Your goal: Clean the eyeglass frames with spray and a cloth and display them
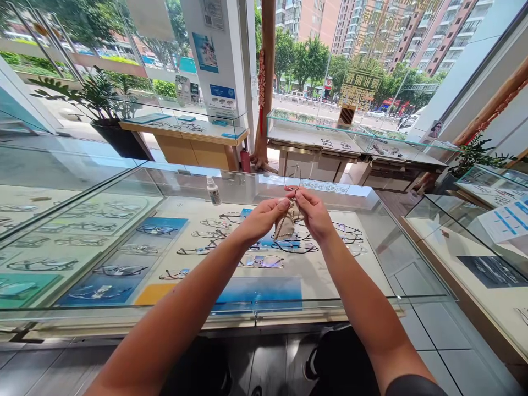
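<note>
Above the glass counter, my two hands are close together around a pair of eyeglasses [292,187] with a thin reddish frame. A beige cleaning cloth [285,227] with a zigzag edge hangs down between them. My left hand [266,215] is closed, its thumb and fingers pinching the cloth. My right hand [315,213] is closed too, with its fingertips at the eyeglasses and the cloth's upper edge. Fingers and cloth hide part of the frame. Left of my hands, a small white spray bottle [213,192] stands upright on the counter top.
Several rows of eyeglasses lie inside the glass display counter [325,286] below my arms. Another display case [474,242] stands at the right. By the windows are two more cases [198,132], a potted plant [117,124] and a wooden post [265,82].
</note>
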A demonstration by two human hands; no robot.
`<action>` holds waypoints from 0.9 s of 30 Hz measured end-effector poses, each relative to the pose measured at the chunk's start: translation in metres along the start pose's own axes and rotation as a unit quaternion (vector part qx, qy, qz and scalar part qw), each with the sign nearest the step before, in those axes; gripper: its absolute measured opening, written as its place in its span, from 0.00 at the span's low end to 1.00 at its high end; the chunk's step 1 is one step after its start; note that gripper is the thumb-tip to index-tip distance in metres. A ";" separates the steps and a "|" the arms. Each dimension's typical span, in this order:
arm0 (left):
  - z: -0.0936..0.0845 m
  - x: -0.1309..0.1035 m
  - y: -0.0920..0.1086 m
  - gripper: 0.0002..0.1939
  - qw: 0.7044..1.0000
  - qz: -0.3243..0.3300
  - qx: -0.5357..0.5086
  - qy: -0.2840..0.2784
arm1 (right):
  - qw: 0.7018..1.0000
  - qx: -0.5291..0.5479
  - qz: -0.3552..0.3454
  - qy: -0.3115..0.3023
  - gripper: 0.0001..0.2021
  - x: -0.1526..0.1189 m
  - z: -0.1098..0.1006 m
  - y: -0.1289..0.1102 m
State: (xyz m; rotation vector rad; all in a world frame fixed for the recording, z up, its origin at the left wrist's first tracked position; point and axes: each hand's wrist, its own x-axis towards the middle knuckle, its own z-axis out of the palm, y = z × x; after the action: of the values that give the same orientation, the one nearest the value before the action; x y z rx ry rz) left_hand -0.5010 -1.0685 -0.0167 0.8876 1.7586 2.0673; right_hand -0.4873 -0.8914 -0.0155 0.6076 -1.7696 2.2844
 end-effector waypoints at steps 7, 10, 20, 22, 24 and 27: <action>0.008 0.002 -0.006 0.36 0.997 0.006 -0.024 0.072 | 0.999 -0.025 -0.011 -0.016 0.20 -0.002 0.004 0.003; 0.009 0.003 -0.005 0.34 0.996 -0.003 -0.046 0.083 | 0.999 -0.027 -0.011 -0.018 0.18 -0.003 0.005 0.002; 0.010 -0.002 0.000 0.29 0.995 0.004 -0.027 0.097 | 0.999 0.024 0.037 0.001 0.19 -0.005 0.011 -0.002; 0.009 -0.002 -0.001 0.28 0.995 0.001 -0.014 0.097 | 0.998 0.044 0.054 0.000 0.18 -0.005 0.012 -0.003; 0.009 -0.002 -0.002 0.28 0.996 0.003 -0.005 0.094 | 0.996 0.060 0.065 0.003 0.18 -0.004 0.010 -0.003; 0.009 -0.003 -0.003 0.31 0.997 0.003 -0.004 0.074 | 0.994 0.084 0.072 0.024 0.19 0.000 0.006 -0.001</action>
State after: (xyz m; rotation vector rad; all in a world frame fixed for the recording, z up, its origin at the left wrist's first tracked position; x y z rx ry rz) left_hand -0.4936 -1.0622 -0.0194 0.7556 1.8213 2.1927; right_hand -0.4854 -0.8966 -0.0139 0.4597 -1.6624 2.5406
